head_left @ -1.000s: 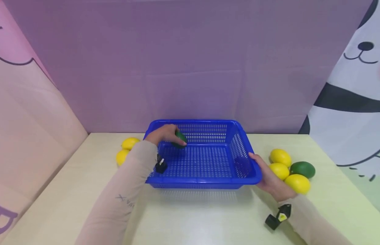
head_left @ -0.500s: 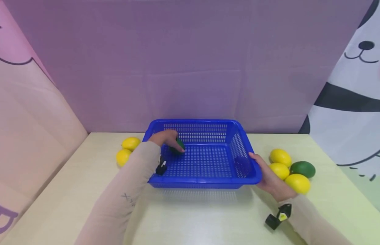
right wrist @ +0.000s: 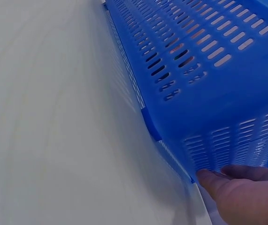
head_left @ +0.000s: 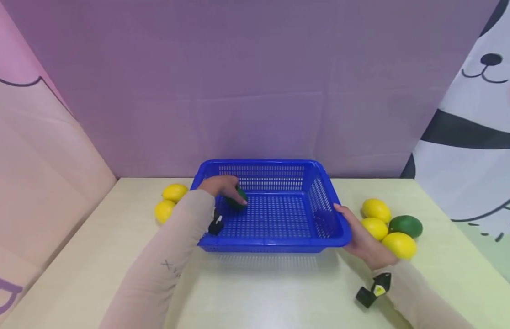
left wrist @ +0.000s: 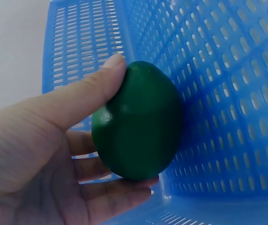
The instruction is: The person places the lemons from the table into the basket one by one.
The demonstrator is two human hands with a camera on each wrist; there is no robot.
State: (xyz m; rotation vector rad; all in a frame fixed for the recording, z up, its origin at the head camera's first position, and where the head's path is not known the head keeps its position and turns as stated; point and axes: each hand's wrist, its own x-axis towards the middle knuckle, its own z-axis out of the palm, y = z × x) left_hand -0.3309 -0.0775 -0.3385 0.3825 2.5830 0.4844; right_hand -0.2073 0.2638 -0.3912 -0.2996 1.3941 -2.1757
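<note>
Inside the left part of the blue plastic basket [head_left: 263, 243], my left hand [head_left: 223, 184] holds a dark green oval fruit [left wrist: 141, 124]. Its thumb lies on the fruit's near side, and the fingers curl beneath it in the left wrist view. The fruit is low in the basket; whether it touches the floor I cannot tell. At the basket's right side, my right hand [head_left: 363, 242] grips the rim, thumb on top and other fingers under the rim. The right wrist view has those fingers against the slotted outer wall [right wrist: 223, 145].
Two yellow lemons [head_left: 174, 193] lie left of the basket, partly behind the left sleeve. Right of the basket, several lemons [head_left: 399, 246] cluster with another green fruit [head_left: 406, 226]. A purple cloth backdrop [head_left: 259, 91] hangs behind the table [head_left: 255, 292].
My left hand has lowered the green fruit deeper into the basket, slightly leftward, mostly in the first half second. The right hand keeps its place on the rim.
</note>
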